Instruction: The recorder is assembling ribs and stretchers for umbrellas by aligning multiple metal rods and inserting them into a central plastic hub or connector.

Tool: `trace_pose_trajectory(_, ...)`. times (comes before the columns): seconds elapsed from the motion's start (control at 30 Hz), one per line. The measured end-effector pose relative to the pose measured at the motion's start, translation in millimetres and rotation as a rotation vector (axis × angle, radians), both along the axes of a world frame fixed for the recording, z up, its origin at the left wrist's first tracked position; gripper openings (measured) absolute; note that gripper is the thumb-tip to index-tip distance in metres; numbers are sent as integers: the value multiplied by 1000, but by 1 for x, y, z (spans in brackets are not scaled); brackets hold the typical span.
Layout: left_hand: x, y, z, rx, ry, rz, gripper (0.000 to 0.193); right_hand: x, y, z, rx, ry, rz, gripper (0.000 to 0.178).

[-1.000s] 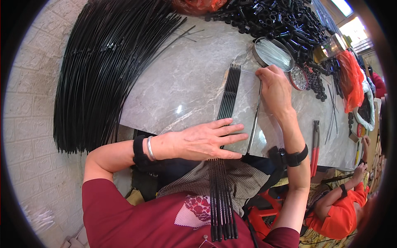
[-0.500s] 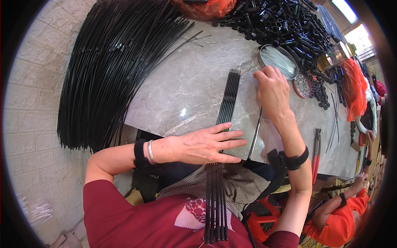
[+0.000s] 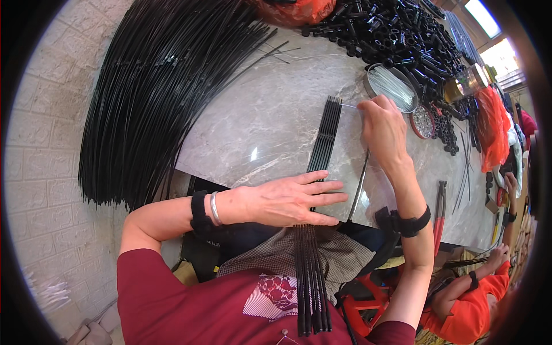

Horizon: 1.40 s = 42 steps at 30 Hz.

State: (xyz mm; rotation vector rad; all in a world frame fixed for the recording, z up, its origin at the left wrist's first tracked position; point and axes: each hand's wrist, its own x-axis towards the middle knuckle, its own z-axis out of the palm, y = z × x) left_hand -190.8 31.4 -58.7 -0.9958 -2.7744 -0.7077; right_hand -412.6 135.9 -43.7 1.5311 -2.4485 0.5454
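Observation:
My left hand lies flat with fingers spread over a row of several thin black rods, pressing them side by side near the table's front edge. Below the hand, the rods' lower ends hang past the edge in front of my shirt. My right hand is closed in a pinch on a thin pale strand, whose other end meets the rods' upper tips. Beside the row, a slim dark stick slants down from under my right wrist; whether that hand touches it I cannot tell.
A large bundle of black rods spreads at the left. Shiny black tube parts are heaped at the back, near a bowl of clear strands and a red-rimmed dish. Red-handled pliers lie right; a person in orange sits beyond.
The rods and left hand sit slightly farther right in the picture. The right hand stays pinched by the rod tips, a little lower and farther right.

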Motion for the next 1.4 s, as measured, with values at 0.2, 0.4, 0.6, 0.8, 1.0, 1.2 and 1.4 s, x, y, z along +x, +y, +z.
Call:
trace_pose_trajectory(0.2, 1, 0, 0, -15, -4, 3, 49, 3, 5, 1, -20, -247, -32, 15)
trace_pose_trajectory(0.4, 0, 0, -1, -25, -14, 1, 49, -6, 8, -3, -61, -390, 8, 15)
trace_pose_trajectory(0.6, -1, 1, 0, -30, -10, -2, 49, -5, 4, -8, -98, -210, 35, 14)
trace_pose_trajectory(0.8, 0, 1, 0, -34, -2, 7, 46, 3, -2, -6, -94, -12, 12, 12)
trace_pose_trajectory(1.0, 0, 2, -1, -29, 13, 16, 45, 2, 2, -8, -53, -232, -50, 15)
trace_pose_trajectory(1.2, 0, 2, -3, -14, 20, 16, 44, 3, 0, -4, -54, -156, -17, 16)
trace_pose_trajectory(1.4, -1, 3, -3, -19, 27, 14, 43, 0, 2, -9, -68, -230, -26, 18)
